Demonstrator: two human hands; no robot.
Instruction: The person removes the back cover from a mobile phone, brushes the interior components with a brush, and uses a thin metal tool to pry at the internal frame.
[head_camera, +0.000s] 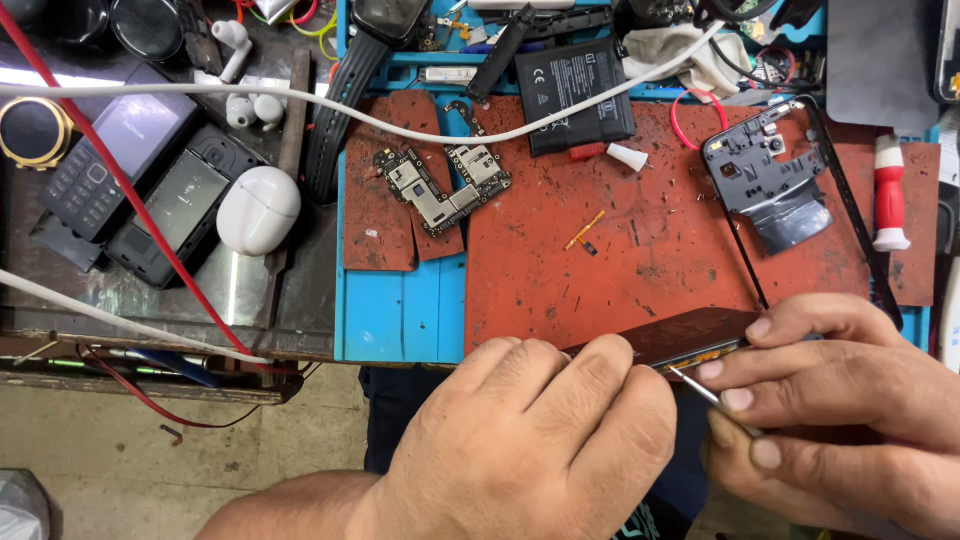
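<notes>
Dark phone (690, 335) lay at the mat's (620, 260) near edge, our left hand (540, 440) closed on it while right fingers (800, 385) pinched a thin tool (700, 385) at its edge, best kept shallow and steady.

Phone body (690, 335) mostly covered by left hand (530, 440) and right hand (830, 400); only its dark top edge shows. Thin metal tool (692, 384): the tip meets the phone edge, the handle is lost under the right fingers (grip unclear). Right wrist cut by the frame's right edge. Far items past the blue mat (400, 315) are cropped at the top. Loose screws on the red pad (620, 250) too small to count.
</notes>
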